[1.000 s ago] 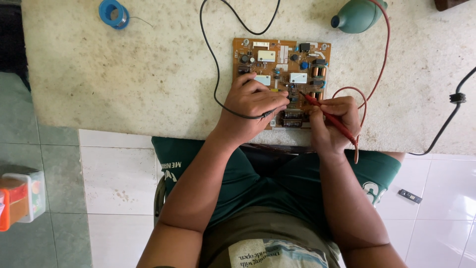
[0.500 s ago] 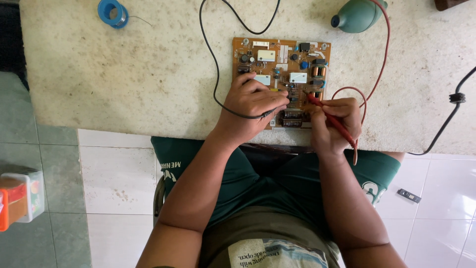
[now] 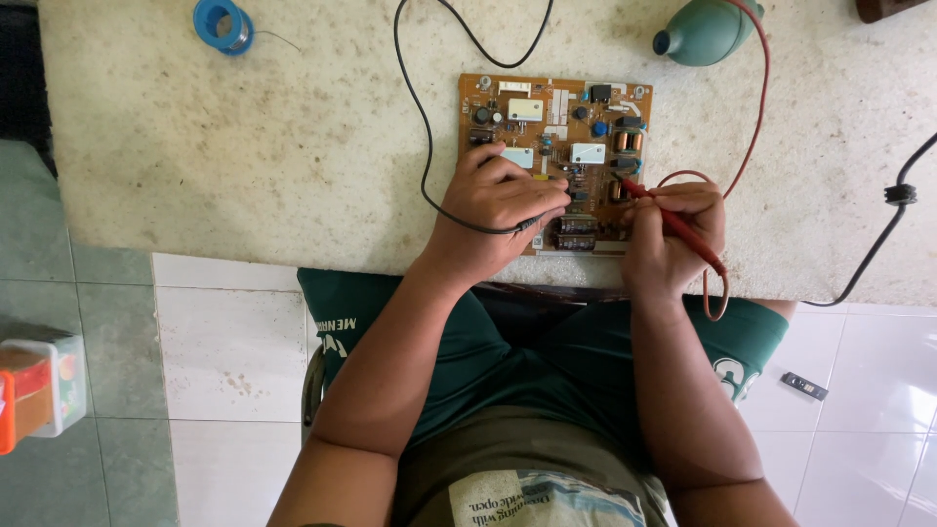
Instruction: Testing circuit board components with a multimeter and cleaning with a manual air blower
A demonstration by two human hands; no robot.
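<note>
On the speckled worktop (image 3: pixel 244 146) near its front edge lies the brown circuit board (image 3: pixel 556 161) — both my hands are on it. My left hand (image 3: pixel 498 210) is closed around the black probe (image 3: pixel 532 222), its black lead (image 3: pixel 420 107) looping away. My right hand (image 3: pixel 673 234) pinches the red probe (image 3: pixel 673 222), tip touching the board's right side. Green rubber blower (image 3: pixel 705 31) and blue solder spool (image 3: pixel 223 23) sit well apart — far edge.

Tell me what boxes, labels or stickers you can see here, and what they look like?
Small box: on the floor at the left edge, see-through with orange and green parts.
Small tag: on the white floor tiles at the right, a dark flat rectangle.
Pale labels on the circuit board: little white rectangles on brown.
</note>
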